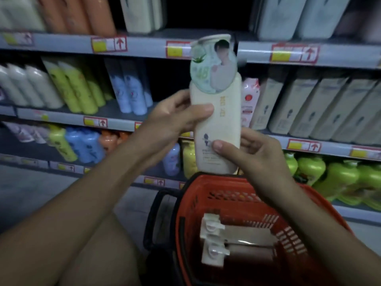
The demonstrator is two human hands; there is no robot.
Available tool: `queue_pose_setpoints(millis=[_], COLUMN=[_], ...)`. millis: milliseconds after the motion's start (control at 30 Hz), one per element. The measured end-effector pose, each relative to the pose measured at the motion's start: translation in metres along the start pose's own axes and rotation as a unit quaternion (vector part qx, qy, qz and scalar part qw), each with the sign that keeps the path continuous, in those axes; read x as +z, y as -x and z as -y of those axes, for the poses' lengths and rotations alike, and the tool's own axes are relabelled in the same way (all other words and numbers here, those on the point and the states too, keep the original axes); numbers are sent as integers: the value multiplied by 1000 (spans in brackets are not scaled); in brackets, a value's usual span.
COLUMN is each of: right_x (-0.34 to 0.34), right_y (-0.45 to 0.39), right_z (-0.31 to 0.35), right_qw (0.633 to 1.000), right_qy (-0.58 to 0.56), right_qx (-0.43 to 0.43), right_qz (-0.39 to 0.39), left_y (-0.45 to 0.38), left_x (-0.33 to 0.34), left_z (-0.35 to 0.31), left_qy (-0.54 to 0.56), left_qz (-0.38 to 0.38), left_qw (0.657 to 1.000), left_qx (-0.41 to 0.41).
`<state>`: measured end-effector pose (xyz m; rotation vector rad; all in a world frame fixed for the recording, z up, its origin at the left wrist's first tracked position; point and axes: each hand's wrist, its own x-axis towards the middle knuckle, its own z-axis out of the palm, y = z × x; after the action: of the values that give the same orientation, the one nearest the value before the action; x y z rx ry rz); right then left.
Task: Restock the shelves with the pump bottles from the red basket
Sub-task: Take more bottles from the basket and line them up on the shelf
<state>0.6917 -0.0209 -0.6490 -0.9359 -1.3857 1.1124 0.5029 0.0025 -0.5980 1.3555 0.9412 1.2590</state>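
I hold a cream pump bottle upright in front of the shelves, above the red basket. A round green paper tag hangs over its neck and hides the pump. My left hand grips the bottle's middle from the left, thumb across the front. My right hand grips its lower part from the right. Two more pump bottles lie on their sides in the basket, their white pump heads pointing left.
Grey shelves with price tags run across the view, packed with orange, yellow, blue and cream bottles. A row of matching cream bottles stands on the middle shelf to the right. Green bottles sit lower right. A dark gap shows on the top shelf.
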Motion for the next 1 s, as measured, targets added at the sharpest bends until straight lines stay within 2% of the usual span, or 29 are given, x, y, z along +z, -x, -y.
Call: queue_pose_setpoints(millis=[133, 233, 367, 633, 733, 867, 1000], right_x=[33, 51, 70, 89, 87, 80, 73], right_y=[-36, -64, -92, -179, -226, -281, -323], right_z=[24, 33, 35, 61, 85, 99, 100], right_qw=[998, 996, 994, 984, 969, 949, 970], right_qy=[-41, -60, -18, 8, 103, 213, 168], right_qx=[-31, -65, -101, -177, -224, -215, -165], right_qz=[-21, -22, -25, -14, -30, -85, -67], left_y=[-12, -23, -39, -109, -155, -216, -265], left_x=[-26, -47, -73, -95, -97, -99, -96], left_z=[-34, -50, -51, -71, -84, -86, -85], left_qy=[-109, -121, -127, -143, -136, -163, -201], left_qz=[-22, -15, -51, -93, -119, -134, -160], left_qw=[991, 991, 989, 972, 967, 965, 957], left_qx=[70, 64, 56, 159, 177, 159, 137])
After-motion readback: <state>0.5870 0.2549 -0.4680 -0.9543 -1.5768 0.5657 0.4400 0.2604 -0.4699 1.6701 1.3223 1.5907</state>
